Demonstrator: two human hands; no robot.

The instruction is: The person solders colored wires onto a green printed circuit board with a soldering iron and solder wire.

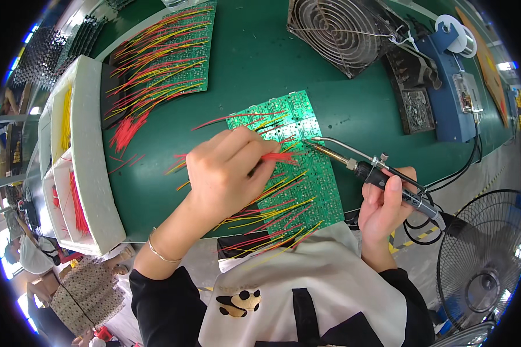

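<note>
A green circuit board panel [324, 191] lies on the table in front of me, with red and yellow wires [283, 202] sticking out from it to the left. My left hand [228, 168] is closed over the panel's left part, pinching a bunch of red wires [281, 157]. In my right hand [388, 205] is a soldering iron [382, 178] with a thin metal tube fixed alongside it. Its tip points left and ends at the panel's middle, close to the pinched wires. Whether the tip touches the board I cannot tell.
Another wired panel [197, 52] lies at the far left, beside loose red wires [127, 132]. A white foam box [92, 156] holds yellow and red wires. Far right are a fan with a wire guard [336, 29], a blue solder feeder [443, 87] and a floor fan [483, 254].
</note>
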